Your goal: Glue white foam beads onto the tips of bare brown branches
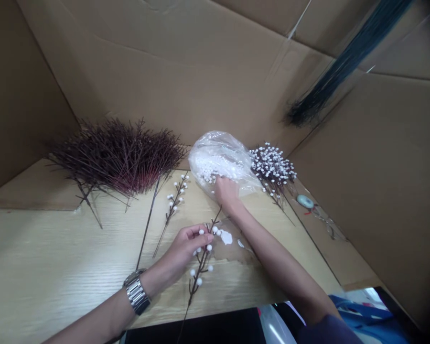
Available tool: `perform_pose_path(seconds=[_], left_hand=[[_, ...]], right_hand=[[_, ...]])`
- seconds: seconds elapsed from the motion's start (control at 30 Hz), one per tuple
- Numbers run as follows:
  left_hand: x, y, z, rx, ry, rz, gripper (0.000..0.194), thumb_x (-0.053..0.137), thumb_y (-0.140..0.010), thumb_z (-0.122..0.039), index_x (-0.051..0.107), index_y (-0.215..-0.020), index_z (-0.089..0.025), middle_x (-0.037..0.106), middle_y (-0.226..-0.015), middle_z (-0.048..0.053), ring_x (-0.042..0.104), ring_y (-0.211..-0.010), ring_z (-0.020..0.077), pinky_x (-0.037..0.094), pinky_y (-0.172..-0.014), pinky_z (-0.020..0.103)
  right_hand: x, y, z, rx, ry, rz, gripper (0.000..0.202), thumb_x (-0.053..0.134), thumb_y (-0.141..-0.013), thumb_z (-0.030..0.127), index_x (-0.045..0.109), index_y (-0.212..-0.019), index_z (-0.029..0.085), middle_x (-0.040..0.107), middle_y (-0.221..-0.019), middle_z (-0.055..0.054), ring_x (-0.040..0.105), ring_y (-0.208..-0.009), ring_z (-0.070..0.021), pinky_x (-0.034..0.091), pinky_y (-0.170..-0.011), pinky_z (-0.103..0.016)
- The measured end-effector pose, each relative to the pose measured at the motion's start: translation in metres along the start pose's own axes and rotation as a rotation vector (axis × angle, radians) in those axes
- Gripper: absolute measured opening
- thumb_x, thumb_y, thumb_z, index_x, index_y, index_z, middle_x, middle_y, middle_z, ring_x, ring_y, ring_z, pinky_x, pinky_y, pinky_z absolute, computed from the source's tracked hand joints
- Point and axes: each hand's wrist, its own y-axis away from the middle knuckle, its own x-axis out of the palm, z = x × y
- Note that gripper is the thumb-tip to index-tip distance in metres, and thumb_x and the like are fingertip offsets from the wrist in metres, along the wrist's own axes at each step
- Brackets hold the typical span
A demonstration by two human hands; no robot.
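Observation:
My left hand (190,242), with a metal watch (136,291) on its wrist, pinches a brown artificial twig (202,262) that carries several white berries and has bare tips at its upper end. My right hand (226,192) reaches into the mouth of a clear plastic bag (220,143) filled with small white berries (209,168). Its fingertips are partly hidden among them, and whether they grip a berry does not show. Another berried twig (174,203) lies on the table left of the bag.
A heap of bare brown twigs (118,157) lies at the back left, and a bunch of berried twigs (274,165) to the bag's right. White scraps (226,237) rest between my arms. Cardboard walls (186,67) surround the table. Dark wires (344,67) lean at right, beyond scissors (326,217).

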Motion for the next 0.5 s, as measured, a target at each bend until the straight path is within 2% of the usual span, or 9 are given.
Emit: perform_pose_path(seconds=[0.2, 0.33, 0.5], left_hand=[[0.0001, 0.0003, 0.0009, -0.036, -0.008, -0.017, 0.021, 0.082, -0.076, -0.028, 0.067, -0.067, -0.017, 0.061, -0.068, -0.001, 0.051, -0.065, 0.0139, 0.037, -0.062, 0.025], [-0.0002, 0.0004, 0.0011, -0.035, -0.011, -0.011, 0.026, 0.082, -0.078, -0.03, 0.064, -0.064, -0.018, 0.059, -0.065, -0.002, 0.049, -0.063, 0.013, 0.037, -0.06, 0.024], [-0.0015, -0.0006, 0.0038, -0.06, -0.003, -0.016, 0.026, 0.082, -0.079, -0.029, 0.063, -0.065, -0.017, 0.058, -0.063, -0.003, 0.048, -0.06, 0.0122, 0.035, -0.056, 0.023]], right_hand=[[0.0022, 0.0016, -0.0001, 0.043, -0.04, -0.015, 0.034, 0.064, -0.098, 0.035, 0.062, -0.126, 0.016, 0.066, -0.125, -0.01, 0.068, -0.107, -0.0237, 0.059, -0.09, -0.045], [0.0043, 0.0004, -0.0025, 0.068, -0.08, -0.02, 0.035, 0.063, -0.098, 0.035, 0.061, -0.128, 0.016, 0.066, -0.125, -0.01, 0.068, -0.107, -0.0236, 0.059, -0.09, -0.045], [-0.0003, 0.0059, -0.0043, 0.07, -0.141, -0.027, 0.033, 0.06, -0.1, 0.034, 0.06, -0.128, 0.016, 0.067, -0.122, -0.009, 0.068, -0.105, -0.023, 0.058, -0.091, -0.045]])
